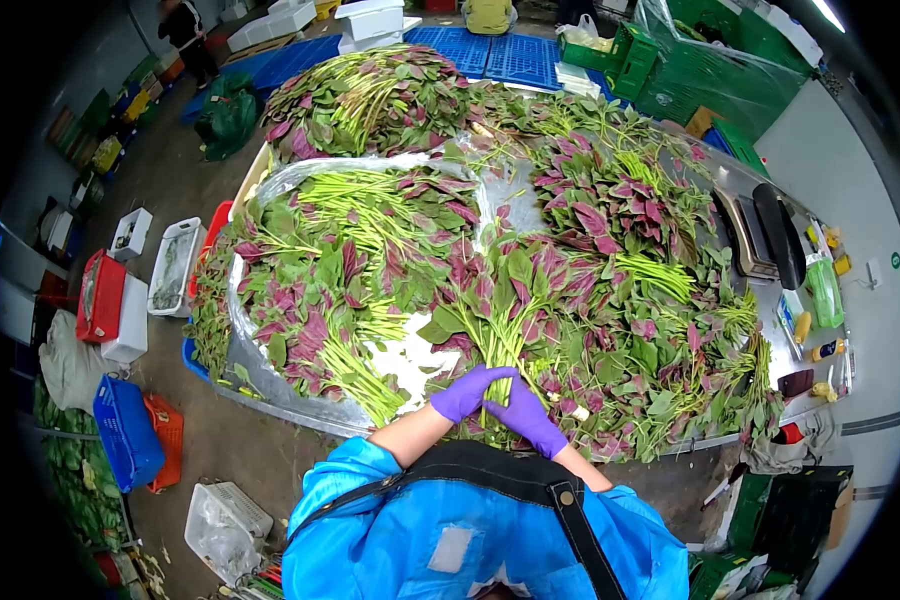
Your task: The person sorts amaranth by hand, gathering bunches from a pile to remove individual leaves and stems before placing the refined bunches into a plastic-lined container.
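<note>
My left hand (472, 392), in a purple glove, wraps round the stems of an upright bunch of red amaranth (502, 315) near the table's front edge. Its green and purple leaves fan out away from me. My right hand (530, 418), gloved alike, closes on the same stems just beside the left one, and its fingertips are partly hidden. Left of the hands lie tied-looking amaranth bundles (355, 370) in a white-lined, plastic-edged tray (410, 360). A thick spread of loose amaranth (630, 375) covers the table to the right.
A large amaranth heap (370, 95) stands at the back. A scale (755, 235) sits on the right, near a green plastic bag (823, 290). Crates, including a blue one (128, 430) and a white one (225, 530), stand on the floor at left. People are in the background.
</note>
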Demonstrator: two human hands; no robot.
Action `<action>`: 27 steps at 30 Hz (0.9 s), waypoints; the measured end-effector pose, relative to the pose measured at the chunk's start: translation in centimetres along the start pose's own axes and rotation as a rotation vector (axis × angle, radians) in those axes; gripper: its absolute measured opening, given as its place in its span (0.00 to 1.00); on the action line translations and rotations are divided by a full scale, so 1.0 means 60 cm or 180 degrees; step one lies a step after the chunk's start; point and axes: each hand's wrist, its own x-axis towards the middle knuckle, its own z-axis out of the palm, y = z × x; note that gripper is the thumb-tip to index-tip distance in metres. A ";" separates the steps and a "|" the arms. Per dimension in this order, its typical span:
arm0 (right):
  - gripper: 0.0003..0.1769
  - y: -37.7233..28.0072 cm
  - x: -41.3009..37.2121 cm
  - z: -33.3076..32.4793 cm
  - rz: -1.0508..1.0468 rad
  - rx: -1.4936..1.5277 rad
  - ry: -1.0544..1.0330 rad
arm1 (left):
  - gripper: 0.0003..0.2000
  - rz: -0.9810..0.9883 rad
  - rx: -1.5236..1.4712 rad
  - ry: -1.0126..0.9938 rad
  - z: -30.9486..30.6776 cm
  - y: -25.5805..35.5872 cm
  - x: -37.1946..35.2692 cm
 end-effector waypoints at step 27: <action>0.36 -0.006 0.019 0.015 0.0408 0.3766 0.0254 | 0.35 -0.0041 0.2681 -0.0705 -0.032 0.038 0.007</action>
